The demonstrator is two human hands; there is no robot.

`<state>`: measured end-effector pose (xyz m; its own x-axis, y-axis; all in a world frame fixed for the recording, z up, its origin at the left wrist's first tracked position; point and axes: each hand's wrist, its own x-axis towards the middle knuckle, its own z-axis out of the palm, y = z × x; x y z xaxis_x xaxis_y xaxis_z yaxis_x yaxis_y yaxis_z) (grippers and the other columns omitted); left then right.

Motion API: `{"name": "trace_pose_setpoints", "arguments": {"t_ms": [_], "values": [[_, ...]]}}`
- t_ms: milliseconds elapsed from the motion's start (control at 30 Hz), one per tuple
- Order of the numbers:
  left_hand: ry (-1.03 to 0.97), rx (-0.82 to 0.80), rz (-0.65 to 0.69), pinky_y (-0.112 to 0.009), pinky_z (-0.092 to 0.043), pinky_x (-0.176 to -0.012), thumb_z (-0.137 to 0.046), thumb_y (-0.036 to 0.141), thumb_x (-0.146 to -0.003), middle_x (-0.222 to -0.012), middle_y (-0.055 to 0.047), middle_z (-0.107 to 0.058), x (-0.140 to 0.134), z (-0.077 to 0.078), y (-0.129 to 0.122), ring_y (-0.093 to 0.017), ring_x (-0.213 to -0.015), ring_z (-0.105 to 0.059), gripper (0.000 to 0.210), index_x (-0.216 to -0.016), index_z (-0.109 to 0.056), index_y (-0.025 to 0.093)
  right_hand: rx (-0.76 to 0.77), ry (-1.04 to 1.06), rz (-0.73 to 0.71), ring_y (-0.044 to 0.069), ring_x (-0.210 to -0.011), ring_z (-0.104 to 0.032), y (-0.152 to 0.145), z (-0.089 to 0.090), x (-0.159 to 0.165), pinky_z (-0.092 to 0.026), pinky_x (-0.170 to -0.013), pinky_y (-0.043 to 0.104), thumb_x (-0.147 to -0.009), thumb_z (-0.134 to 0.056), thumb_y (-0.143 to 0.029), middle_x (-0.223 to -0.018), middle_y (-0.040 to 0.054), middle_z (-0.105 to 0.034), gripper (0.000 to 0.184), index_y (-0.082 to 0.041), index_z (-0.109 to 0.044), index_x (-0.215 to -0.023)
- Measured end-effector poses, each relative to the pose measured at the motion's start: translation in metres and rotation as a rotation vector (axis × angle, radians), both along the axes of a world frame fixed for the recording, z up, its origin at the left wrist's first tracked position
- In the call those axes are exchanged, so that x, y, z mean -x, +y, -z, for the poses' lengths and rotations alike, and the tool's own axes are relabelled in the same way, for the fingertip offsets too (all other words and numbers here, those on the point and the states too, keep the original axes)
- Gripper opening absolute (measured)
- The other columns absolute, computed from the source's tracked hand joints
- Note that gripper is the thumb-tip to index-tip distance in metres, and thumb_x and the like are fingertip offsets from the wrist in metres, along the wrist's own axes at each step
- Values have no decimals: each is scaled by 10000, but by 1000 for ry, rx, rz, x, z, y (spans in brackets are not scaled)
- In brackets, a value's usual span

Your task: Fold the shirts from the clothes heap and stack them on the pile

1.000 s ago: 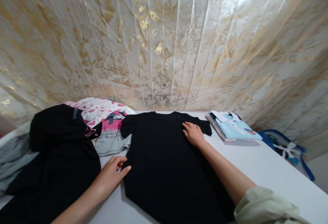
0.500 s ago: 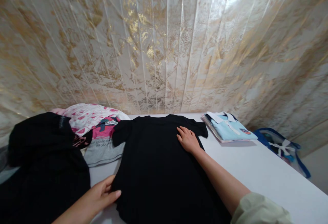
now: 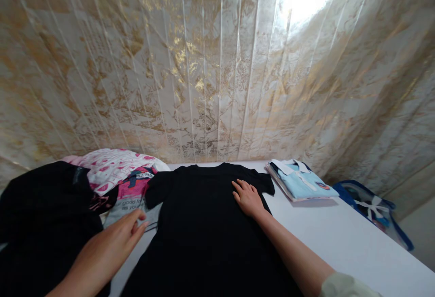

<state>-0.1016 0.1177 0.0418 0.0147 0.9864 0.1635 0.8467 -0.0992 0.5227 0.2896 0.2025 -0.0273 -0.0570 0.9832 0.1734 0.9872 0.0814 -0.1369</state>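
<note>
A black short-sleeved T-shirt (image 3: 204, 233) lies spread on the white table, its neckline toward the wall and its lower part running out of view at the bottom. My right hand (image 3: 249, 199) rests flat on its upper right, below the right sleeve, fingers stretched out. To the left of the shirt, my left hand (image 3: 115, 238) hovers with nothing in it, fingers loosely bent and thumb apart. It partly covers a grey garment with printed lettering (image 3: 149, 220).
At left lie a heap of black clothing (image 3: 44, 224) and a white-and-pink patterned garment (image 3: 118, 165). A folded light-blue collared garment (image 3: 306, 186) tops a stack at back right on the white table (image 3: 326, 229). A clear blue-edged bag (image 3: 370, 208) sits beyond the table's right edge.
My left hand has left the T-shirt's left edge and moved up and left. The shirt's lower left side now spreads further left. My right hand stays in place; the view has tilted up slightly.
</note>
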Motion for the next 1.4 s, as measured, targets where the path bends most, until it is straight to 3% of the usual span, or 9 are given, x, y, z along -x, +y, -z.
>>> {"name": "trace_pose_setpoints", "arguments": {"t_ms": [133, 267, 433, 600, 800, 933, 1100, 1267, 1400], "values": [[132, -104, 244, -320, -459, -900, -331, 422, -885, -1064, -64, -672, -63, -18, 46, -222, -1010, -624, 391, -1055, -626, 231, 61, -4, -113, 234, -1410, -257, -9, -6, 9, -189, -1125, 476, -961, -326, -448, -1531, 9, -322, 498, -349, -351, -1449], [272, -89, 274, -364, -314, -1096, -328, 387, -921, -1429, -127, -474, -111, 18, 98, -240, -1323, -426, 522, -1347, -489, 132, 90, 6, -244, 226, -1427, -216, -30, -6, 22, -161, -1143, 472, -957, -314, -500, -1551, -2, -271, 542, -348, -286, -1476], [402, -11, 238, -469, -170, -1156, -341, 492, -920, -1531, -89, -322, -93, 62, 127, -262, -1419, -269, 601, -1439, -393, 193, 91, 20, -171, 213, -1432, -207, -45, -3, 0, -158, -1156, 440, -947, -305, -538, -1559, -4, -241, 594, -308, -261, -1492], [414, 20, 262, -437, -191, -1155, -360, 492, -907, -1532, -74, -318, -61, 55, 125, -250, -1415, -283, 598, -1436, -402, 218, 84, -4, 103, 227, -1415, -260, -43, -2, -41, -196, -1140, 450, -956, -302, -458, -1544, 49, -269, 570, -234, -315, -1480], [338, -45, 339, -433, -162, -1170, -297, 551, -925, -1520, -83, -342, -124, 30, 106, -246, -1421, -266, 645, -1445, -385, 180, 16, -10, -33, 235, -1377, -335, -30, -8, 3, -143, -1158, 464, -946, -341, -379, -1491, 60, -387, 504, -229, -436, -1418], [294, -18, 455, -476, -184, -1160, -298, 574, -923, -1526, -75, -334, -164, 42, 94, -269, -1413, -281, 631, -1439, -395, 223, 3, 68, -150, 204, -1372, -341, 7, -20, 37, -243, -1127, 397, -961, -305, -413, -1500, 46, -378, 516, -248, -387, -1443], [294, -63, 514, -508, -190, -1150, -335, 587, -912, -1545, -57, -297, -164, 66, 90, -285, -1420, -261, 599, -1435, -391, 300, 117, 36, 29, 225, -1407, -264, 71, -18, 28, -216, -1117, 460, -969, -278, -461, -1531, 39, -319, 527, -270, -360, -1453], [280, -31, 544, -525, -177, -1151, -367, 566, -913, -1557, -57, -268, -160, 63, 92, -281, -1430, -234, 586, -1443, -364, 318, 104, -20, 190, 257, -1407, -249, 102, -14, 30, -171, -1109, 503, -972, -277, -424, -1526, 104, -316, 535, -221, -344, -1463], [296, -41, 529, -529, -170, -1153, -370, 544, -919, -1534, -64, -328, -163, 62, 92, -276, -1423, -252, 561, -1421, -401, 296, 25, 19, -85, 212, -1351, -349, 105, -14, 73, -197, -1115, 415, -968, -326, -358, -1465, 94, -420, 481, -230, -403, -1425]]}}
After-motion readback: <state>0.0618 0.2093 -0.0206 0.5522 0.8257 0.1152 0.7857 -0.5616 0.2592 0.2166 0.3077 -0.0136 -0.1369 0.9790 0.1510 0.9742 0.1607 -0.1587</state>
